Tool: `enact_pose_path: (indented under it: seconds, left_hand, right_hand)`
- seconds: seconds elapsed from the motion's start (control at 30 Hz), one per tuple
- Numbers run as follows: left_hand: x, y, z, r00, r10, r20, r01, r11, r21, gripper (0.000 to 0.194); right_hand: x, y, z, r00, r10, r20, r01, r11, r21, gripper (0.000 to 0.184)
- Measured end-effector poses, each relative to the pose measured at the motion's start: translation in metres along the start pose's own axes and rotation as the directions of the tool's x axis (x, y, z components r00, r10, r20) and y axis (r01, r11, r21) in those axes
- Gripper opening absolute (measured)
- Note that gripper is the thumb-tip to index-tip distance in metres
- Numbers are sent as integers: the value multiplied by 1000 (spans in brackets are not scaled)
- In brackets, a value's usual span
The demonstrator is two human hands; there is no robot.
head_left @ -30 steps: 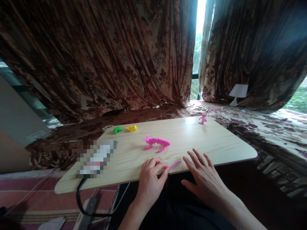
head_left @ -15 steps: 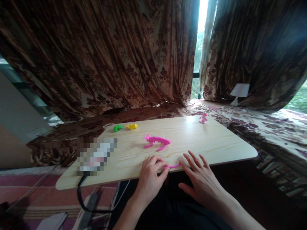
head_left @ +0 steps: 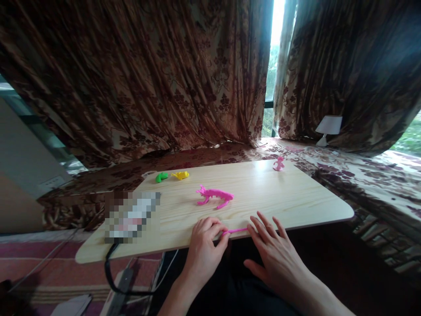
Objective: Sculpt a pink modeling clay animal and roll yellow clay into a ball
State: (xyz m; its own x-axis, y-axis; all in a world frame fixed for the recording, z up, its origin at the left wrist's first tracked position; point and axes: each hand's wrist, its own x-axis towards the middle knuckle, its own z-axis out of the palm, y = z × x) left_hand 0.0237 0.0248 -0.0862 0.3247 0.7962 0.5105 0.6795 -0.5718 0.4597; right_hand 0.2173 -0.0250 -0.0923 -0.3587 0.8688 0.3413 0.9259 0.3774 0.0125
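A thin pink strand of modelling clay (head_left: 237, 230) lies along the near edge of the wooden table (head_left: 263, 193). My left hand (head_left: 208, 243) pinches its left end between thumb and fingertips. At the strand's right end, my right hand (head_left: 271, 241) rests with fingers spread flat and the index fingertip on the clay. Just beyond both hands stands a bright pink clay animal figure (head_left: 217, 193) on thin legs, its head end pointing left.
Green (head_left: 161, 177) and yellow clay pieces (head_left: 180, 175) sit at the back left. A paler pink figure (head_left: 279, 164) stands at the back right. On the left lies a pixelated object (head_left: 133, 217) with a black cable (head_left: 108, 272). Beyond the table is a white lamp (head_left: 329, 127).
The pink strand looks straighter and tauter between my hands. My left hand has shifted slightly left, while the right has barely moved.
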Motion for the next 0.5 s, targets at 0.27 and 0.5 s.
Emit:
enact_pose_path:
  seconds: [0.27,0.5]
  left_hand:
    - [1,-2,1,1000,7,-20,-6,1000,2,12]
    - [1,-3,2,1000,-8,-26,8,1000,-2,10]
  right_hand:
    - [7,6,1,998,53,-33,-54,998,-30,60]
    - [1,6,-4,997,64,-53,-65,998,-19,52]
